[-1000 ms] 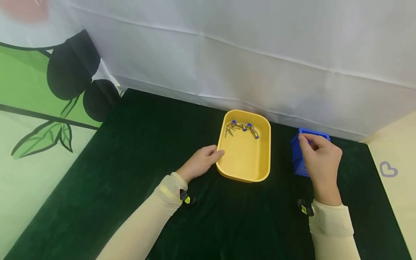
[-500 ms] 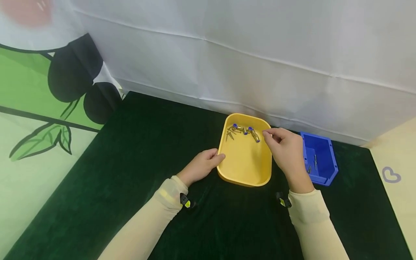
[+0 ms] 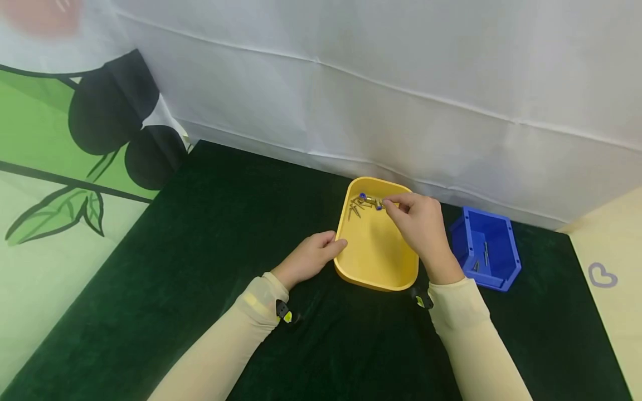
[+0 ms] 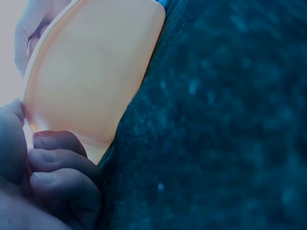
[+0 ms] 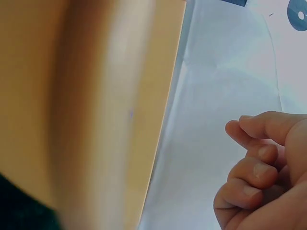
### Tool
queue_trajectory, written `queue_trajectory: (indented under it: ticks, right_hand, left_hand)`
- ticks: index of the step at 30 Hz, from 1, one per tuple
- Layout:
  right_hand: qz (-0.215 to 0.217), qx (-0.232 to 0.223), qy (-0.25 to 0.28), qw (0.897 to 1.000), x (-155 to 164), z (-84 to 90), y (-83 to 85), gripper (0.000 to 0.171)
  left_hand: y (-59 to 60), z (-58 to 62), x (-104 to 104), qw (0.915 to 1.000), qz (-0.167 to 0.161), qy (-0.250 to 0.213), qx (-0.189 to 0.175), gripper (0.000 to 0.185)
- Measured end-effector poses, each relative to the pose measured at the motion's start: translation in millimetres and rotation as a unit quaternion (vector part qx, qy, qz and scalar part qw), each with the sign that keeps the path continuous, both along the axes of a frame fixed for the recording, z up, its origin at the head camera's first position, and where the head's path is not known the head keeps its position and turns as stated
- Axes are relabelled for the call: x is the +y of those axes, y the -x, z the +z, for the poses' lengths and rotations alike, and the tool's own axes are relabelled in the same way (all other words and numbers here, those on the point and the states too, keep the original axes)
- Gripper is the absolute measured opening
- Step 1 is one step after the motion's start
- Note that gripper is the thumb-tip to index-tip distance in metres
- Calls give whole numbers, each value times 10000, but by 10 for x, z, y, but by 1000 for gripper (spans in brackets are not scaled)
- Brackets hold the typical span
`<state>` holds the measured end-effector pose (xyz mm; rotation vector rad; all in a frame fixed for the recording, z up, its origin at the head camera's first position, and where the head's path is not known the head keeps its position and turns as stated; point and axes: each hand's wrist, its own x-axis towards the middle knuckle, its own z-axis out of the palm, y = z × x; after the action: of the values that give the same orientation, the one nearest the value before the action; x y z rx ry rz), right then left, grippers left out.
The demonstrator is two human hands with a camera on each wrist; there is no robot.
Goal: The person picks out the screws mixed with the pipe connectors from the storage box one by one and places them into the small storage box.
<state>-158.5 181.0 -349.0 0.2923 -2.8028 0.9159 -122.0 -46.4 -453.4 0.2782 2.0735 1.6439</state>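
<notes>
My left hand [image 3: 312, 255] grips the left rim of a yellow plastic tray [image 3: 373, 284], thumb over the edge and fingers curled outside against its wall [image 4: 86, 72]. Inside the tray, toward the back left, lie several screws [image 3: 354, 211] and a brass pipe fitting [image 3: 370, 199] with blue ends. Over the tray's back right hangs my right hand [image 3: 420, 225], hiding a second fitting seen there earlier. In the right wrist view its thumb and index fingertips [image 5: 240, 123] meet with nothing showing between them, and the other fingers are curled.
To the tray's right stands a blue bin [image 3: 466, 245] with a few screws [image 3: 485, 254] inside. A dark green cloth [image 3: 241, 211] covers the table. White sheeting [image 3: 311, 106] rises right behind the tray and bin.
My right hand has moved left from above the blue bin to over the yellow tray, uncovering the bin and the screws in it. My left hand keeps its grip on the rim.
</notes>
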Motion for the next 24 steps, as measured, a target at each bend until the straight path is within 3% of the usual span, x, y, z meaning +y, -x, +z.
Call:
queue_trajectory:
  ticks: [7, 19, 24]
  right_hand:
    - [5, -308, -22, 9995, -41, -7, 60, 20]
    - [116, -118, 208, 9996, -35, 159, 97, 22]
    - [240, -570, 259, 9978, -104, 185, 158, 22]
  left_hand:
    - [12, -43, -2, 10000, 9, -60, 3, 41]
    - [-14, -37, -14, 9999, 24, -115, 51, 38]
    - [-7, -45, -6, 9999, 28, -129, 13, 36]
